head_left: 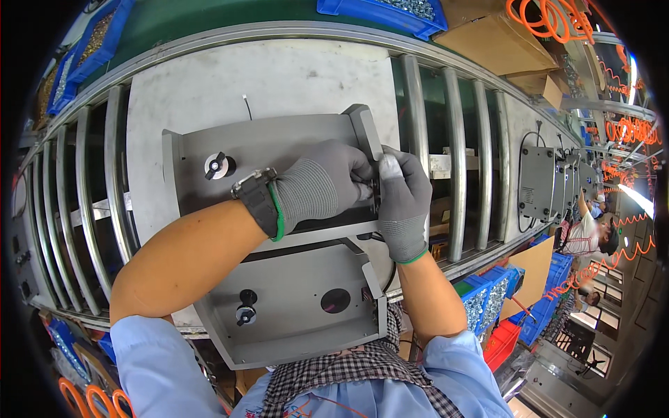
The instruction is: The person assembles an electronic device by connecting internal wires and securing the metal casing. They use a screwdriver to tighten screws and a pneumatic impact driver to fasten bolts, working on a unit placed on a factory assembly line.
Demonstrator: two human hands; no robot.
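Observation:
A grey metal housing (265,139) with raised side walls lies on a white board. A black knob on a silver disc (217,166) is fitted at its left. My left hand (324,177), in a grey knit glove, reaches inside it with fingers curled against the inner face of the right wall; whatever they pinch is hidden. My right hand (406,191), gloved too, grips that right side wall (365,132) from outside, thumb near its edge. Nearer me rests a second grey housing (300,296), with a black knob (247,306) and a round hole (335,300).
The white board (258,73) sits on a conveyor of metal rollers (454,160). Blue bins of small fasteners (488,299) stand at right, another blue bin (390,14) beyond the rail. Further right are an assembled grey unit (538,182), orange coiled hoses (557,21) and co-workers (584,233).

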